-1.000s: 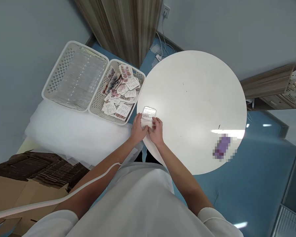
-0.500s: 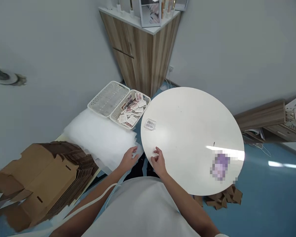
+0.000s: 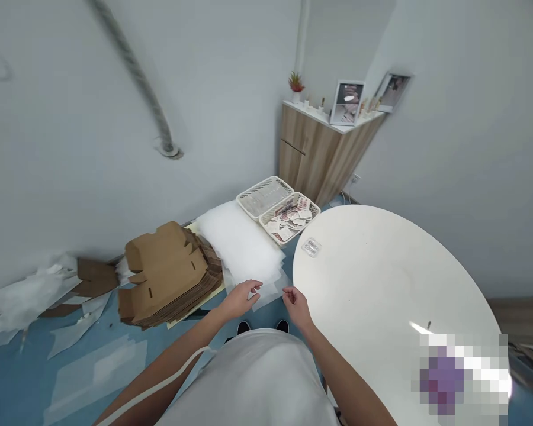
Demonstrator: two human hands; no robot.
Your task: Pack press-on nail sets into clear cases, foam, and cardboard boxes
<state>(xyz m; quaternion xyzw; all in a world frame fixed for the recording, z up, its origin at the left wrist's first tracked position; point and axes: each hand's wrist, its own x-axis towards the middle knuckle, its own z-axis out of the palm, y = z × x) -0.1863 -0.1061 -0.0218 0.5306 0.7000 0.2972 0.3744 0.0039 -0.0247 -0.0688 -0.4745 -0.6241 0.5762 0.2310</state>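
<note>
My left hand [image 3: 243, 297] hovers over the near edge of a stack of white foam sheets [image 3: 244, 239], thumb and fingers apart, holding nothing. My right hand [image 3: 296, 305] is at the left rim of the round white table [image 3: 382, 284], its fingers curled in with nothing visible in them. A small clear plastic case [image 3: 311, 247] lies on the table's left side, apart from both hands. Beyond the foam stands a white basket [image 3: 285, 239] filled with printed cards [image 3: 291, 222], beside a second basket [image 3: 254, 204] holding clear plastic pieces.
Flattened cardboard boxes [image 3: 169, 275] are stacked left of the foam. Loose foam scraps [image 3: 31, 296] and a sheet [image 3: 98, 370] lie on the blue floor. A wooden cabinet [image 3: 313, 154] with picture frames [image 3: 347, 103] fills the corner. A blurred purple item [image 3: 444, 378] is on the table.
My view has swung left, so the table and baskets appear farther right and the floor scraps show. Both hands stay a little apart; my right fingers look more curled.
</note>
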